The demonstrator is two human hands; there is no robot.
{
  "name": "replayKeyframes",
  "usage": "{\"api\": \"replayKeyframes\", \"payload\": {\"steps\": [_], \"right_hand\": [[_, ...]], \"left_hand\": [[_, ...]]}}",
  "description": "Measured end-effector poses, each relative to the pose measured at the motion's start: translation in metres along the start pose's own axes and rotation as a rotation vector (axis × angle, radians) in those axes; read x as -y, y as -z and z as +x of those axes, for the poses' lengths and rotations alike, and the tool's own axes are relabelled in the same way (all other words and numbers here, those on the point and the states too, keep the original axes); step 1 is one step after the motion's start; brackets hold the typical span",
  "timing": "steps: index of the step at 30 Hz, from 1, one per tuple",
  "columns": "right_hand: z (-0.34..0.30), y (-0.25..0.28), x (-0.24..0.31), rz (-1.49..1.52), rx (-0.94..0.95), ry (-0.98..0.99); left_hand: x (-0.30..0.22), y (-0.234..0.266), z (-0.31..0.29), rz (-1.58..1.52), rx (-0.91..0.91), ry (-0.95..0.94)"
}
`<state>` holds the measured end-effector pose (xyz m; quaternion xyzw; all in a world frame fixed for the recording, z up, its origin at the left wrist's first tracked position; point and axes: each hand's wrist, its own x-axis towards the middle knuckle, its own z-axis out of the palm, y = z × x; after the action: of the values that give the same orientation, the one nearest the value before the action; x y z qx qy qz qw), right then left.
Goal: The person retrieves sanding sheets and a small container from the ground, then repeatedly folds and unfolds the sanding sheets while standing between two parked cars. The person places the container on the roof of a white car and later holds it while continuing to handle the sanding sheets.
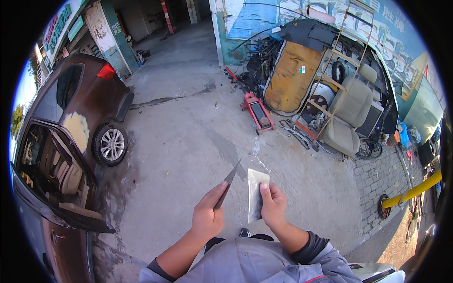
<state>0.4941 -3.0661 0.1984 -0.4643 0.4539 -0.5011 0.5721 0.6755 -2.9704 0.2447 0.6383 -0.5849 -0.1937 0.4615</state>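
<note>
Head view: at six o'clock a thin, dark blade [229, 183], tapered to a point, is pinched in the left hand [209, 211], whose fingers are partly hidden. Toward five o'clock a flat, pale plate [255, 193], four-sided and smeared grey, is pinched by the right hand [273, 203], the thumb laid on its face. Blade and plate are held near each other, apart, above rough grey concrete [174, 146]. At nine o'clock, on a glossy brown car [99, 96], a matt cream patch [77, 129] with a rounded outline is seen beside a spoked wheel [112, 145]. Between one and two o'clock a red metal jack [257, 113] is set near a stained, ochre panel [292, 75]. Toward three o'clock a padded beige seat [351, 104] is seen; past three, a smooth yellow pole [413, 190].
</note>
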Motion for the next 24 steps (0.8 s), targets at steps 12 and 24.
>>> {"api": "replayKeyframes", "payload": {"steps": [12,24], "right_hand": [[-0.021,0.038,0.016,-0.53,0.343,0.969],[0.034,0.035,0.06,-0.982,0.374,1.067]], "left_hand": [[-0.001,0.029,0.012,0.301,-0.024,-0.265],[-0.003,0.063,0.018,0.574,0.224,-0.496]]}}
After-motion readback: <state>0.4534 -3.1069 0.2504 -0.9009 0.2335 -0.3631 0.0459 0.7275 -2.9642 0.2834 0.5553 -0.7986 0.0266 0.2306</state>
